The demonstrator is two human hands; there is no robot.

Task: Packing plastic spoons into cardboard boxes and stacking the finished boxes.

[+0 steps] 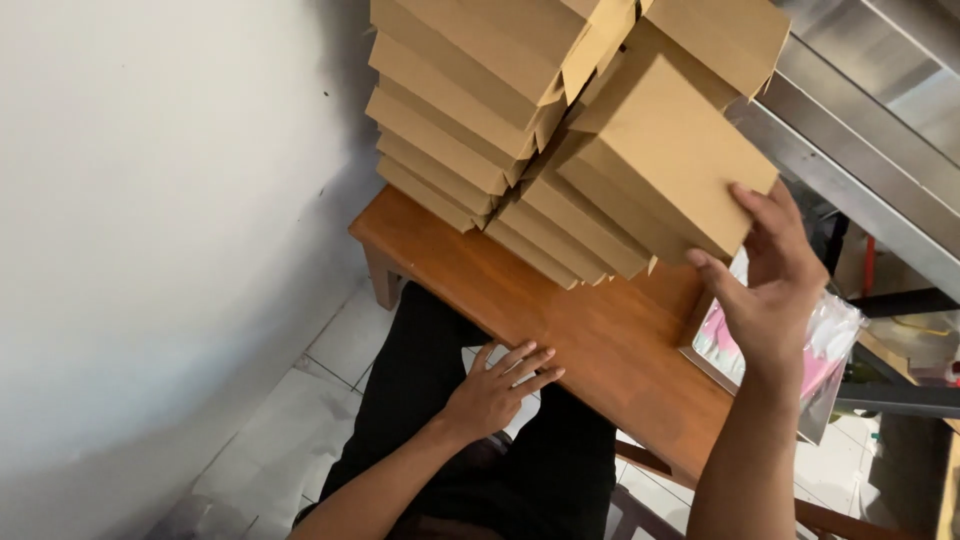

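R hand (775, 290) grips corner of top cardboard box (665, 160), fingers wrapped on its edge, prob. steadying it on leaning box stacks (470, 130) atop desk (560, 320). L hand (495, 390) open, fingers spread flat at desk edge, holding nothing.

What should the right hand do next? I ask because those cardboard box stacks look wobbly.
Probably settle the top brown box squarely onto the right-hand stack. The right hand grips that box's corner, and it sits tilted and skewed over the boxes below. The left hand rests off the wooden table, steadying nothing.
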